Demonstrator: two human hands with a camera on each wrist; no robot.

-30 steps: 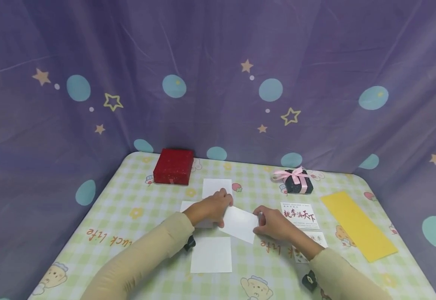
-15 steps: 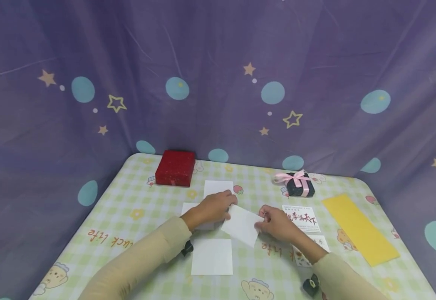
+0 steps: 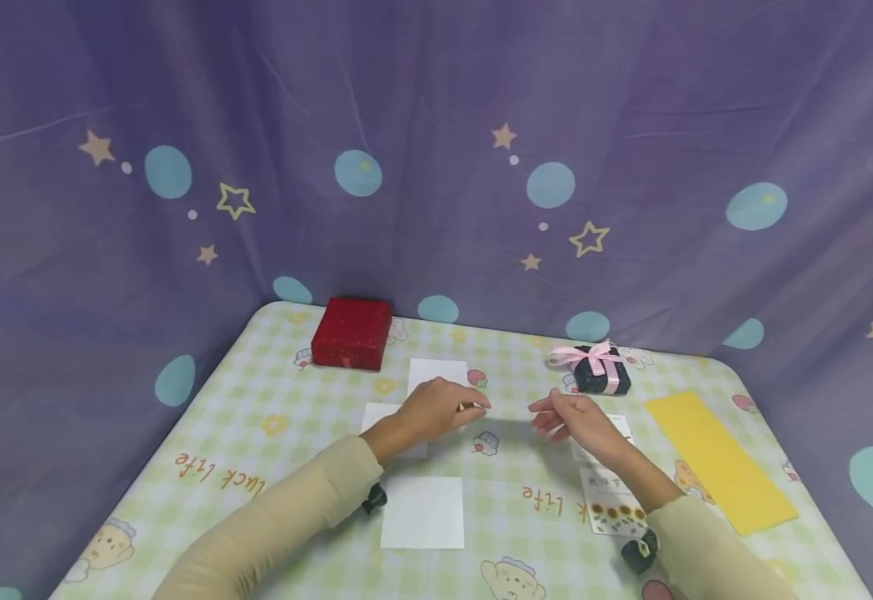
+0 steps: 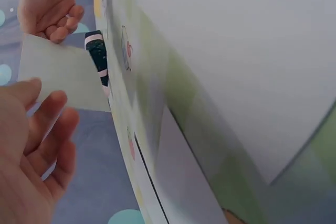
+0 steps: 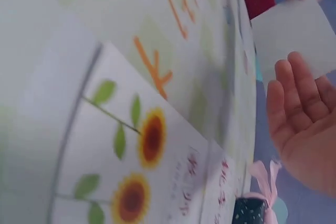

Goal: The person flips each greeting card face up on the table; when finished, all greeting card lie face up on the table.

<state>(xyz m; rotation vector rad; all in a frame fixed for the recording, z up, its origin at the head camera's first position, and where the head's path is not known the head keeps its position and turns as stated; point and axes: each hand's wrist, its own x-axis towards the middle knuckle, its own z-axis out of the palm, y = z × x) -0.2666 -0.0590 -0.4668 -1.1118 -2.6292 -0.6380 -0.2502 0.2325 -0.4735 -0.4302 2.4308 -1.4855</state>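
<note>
Nearest the camera in the head view, a white paper square point(image 3: 422, 523) lies flat on the bench point(image 3: 271, 467), just beside the left forearm's cream sleeve point(image 3: 286, 521). To the right, a card printed with sunflowers point(image 3: 612, 510) lies under the right forearm; the right wrist view shows its flowers close up.

Farther in, the two hands hold a pale paper sheet point(image 4: 63, 80) raised between them above the bench. From the head view it is seen edge-on and hardly shows; both wrist views show it plainly. The left hand point(image 3: 440, 406) pinches one end, its fingers point(image 4: 50, 111) curled with the thumb against the sheet. The right hand point(image 3: 575, 419) takes the other end, its fingers point(image 5: 296, 90) fairly straight and lying against the sheet's edge; whether its thumb clamps it, the views do not make clear.

Under the left hand another white paper point(image 3: 380, 417) lies flat, and one more point(image 3: 436, 371) lies just beyond it. Well back on the right lies a yellow paper strip point(image 3: 717, 471). Near the curtain stand a dark gift box with a pink ribbon point(image 3: 600, 370) and, at the far left, a red box point(image 3: 351, 333)
</note>
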